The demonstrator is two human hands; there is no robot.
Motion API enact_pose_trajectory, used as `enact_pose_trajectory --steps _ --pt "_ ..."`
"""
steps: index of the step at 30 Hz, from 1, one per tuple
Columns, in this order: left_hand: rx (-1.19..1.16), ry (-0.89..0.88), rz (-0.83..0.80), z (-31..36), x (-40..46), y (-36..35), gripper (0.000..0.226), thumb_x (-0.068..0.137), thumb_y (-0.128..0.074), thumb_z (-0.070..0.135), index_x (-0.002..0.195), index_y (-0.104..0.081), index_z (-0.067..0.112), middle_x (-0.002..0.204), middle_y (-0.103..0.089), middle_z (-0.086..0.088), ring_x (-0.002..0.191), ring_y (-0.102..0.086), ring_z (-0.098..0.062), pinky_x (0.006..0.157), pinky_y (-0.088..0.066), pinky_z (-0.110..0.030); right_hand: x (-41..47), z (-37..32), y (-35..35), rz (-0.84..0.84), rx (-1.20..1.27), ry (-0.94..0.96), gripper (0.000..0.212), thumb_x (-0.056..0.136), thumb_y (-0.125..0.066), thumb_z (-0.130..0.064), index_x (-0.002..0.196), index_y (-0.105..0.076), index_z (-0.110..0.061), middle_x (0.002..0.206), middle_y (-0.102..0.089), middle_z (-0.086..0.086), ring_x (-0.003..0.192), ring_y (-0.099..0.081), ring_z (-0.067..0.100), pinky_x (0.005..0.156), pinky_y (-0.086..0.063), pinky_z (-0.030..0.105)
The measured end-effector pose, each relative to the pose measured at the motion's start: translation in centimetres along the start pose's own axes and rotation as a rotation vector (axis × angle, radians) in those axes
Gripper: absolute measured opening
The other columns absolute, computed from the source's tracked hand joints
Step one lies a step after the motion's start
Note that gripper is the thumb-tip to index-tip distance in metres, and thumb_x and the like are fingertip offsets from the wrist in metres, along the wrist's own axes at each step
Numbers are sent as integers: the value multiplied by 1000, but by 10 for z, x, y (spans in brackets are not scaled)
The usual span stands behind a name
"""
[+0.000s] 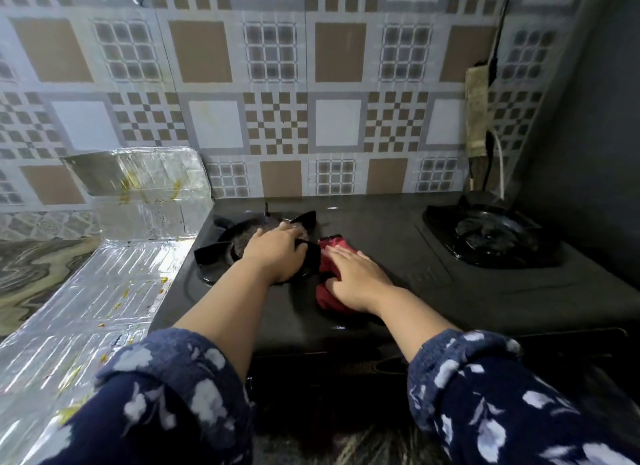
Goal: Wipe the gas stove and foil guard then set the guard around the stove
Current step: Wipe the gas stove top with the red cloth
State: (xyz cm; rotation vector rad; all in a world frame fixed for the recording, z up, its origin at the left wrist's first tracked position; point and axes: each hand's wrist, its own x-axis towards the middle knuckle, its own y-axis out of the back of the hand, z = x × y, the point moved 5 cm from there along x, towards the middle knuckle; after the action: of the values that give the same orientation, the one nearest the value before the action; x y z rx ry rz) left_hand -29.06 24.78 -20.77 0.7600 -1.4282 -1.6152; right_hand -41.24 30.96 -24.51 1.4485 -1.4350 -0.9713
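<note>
A black two-burner gas stove (391,243) sits on the counter against the tiled wall. My left hand (277,253) grips the black pan support (214,253) of the left burner. Just right of it, my right hand (356,277) presses flat on a red cloth (329,250) lying on the stove top between the burners. The silver foil guard (114,291) lies unfolded to the left of the stove, one panel flat on the counter and one standing against the wall, both with yellow food stains.
The right burner (491,236) with its pan support stands at the far right. A power strip (478,111) with cables hangs on the wall above it. A dark side wall (595,153) closes the right. The marbled counter (38,270) shows at left.
</note>
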Motion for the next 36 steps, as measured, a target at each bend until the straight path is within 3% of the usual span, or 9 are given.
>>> enact_pose_trajectory --steps 3,5,9,11,15,17,23,31,36 --pt "-1 -28 -16 -2 -10 0 45 96 -37 34 139 -42 21 147 -40 -4 132 -42 -26 112 -24 -42 -19 12 8 112 85 -6 51 82 -52 -18 133 -51 -22 142 -50 0 136 -38 19 113 -29 31" --pt "-4 -46 0 -6 -14 -1 45 96 -37 34 139 -42 23 150 -37 -1 137 -36 -22 114 -21 -45 -16 25 11 167 69 -112 48 85 -49 -22 133 -50 -26 142 -50 -2 135 -38 19 112 -31 34" --pt "-5 -47 13 -13 -18 -3 46 98 -35 35 142 -39 21 154 -31 3 145 -19 -15 117 -15 -48 13 40 6 102 23 -456 56 98 -27 -42 150 -21 -23 161 -12 -2 149 -5 19 119 -3 48" --pt "-3 -43 18 -14 -17 -2 47 98 -35 35 142 -38 20 154 -31 1 145 -20 -16 118 -15 -46 28 39 9 102 108 -500 55 98 -23 -39 150 -21 -22 162 -9 1 149 3 21 116 8 55" --pt "-28 -29 28 -16 -6 5 45 98 -33 34 139 -42 18 152 -34 -1 142 -28 -19 116 -13 -43 30 38 27 76 180 -272 40 91 -45 -30 131 -46 -28 156 -27 -2 149 1 21 114 11 58" --pt "-40 -19 38 -22 3 7 45 99 -32 33 142 -39 19 153 -32 1 144 -21 -16 117 -11 -43 22 41 23 -51 72 -126 44 88 -53 -38 131 -47 -33 159 -21 -6 149 4 15 114 14 57" --pt "-29 42 33 -44 34 7 45 99 -32 34 142 -39 22 154 -30 2 145 -21 -17 119 -12 -44 62 65 12 -91 -164 -170 67 93 -24 -64 151 -17 -32 162 2 -4 148 13 15 112 18 60" --pt "-5 181 52 -92 81 11 49 99 -31 37 145 -34 19 156 -26 1 146 -16 -15 119 -14 -44 164 77 14 -121 -173 -62 56 98 -24 -52 151 -17 -35 162 1 -3 149 11 19 116 10 56" --pt "-43 330 77 -130 99 13 50 99 -33 39 145 -32 20 155 -27 1 137 -37 -26 114 -24 -41 221 76 13 -168 -117 43 51 96 -30 -54 146 -22 -47 162 -2 -8 149 8 16 117 9 54"
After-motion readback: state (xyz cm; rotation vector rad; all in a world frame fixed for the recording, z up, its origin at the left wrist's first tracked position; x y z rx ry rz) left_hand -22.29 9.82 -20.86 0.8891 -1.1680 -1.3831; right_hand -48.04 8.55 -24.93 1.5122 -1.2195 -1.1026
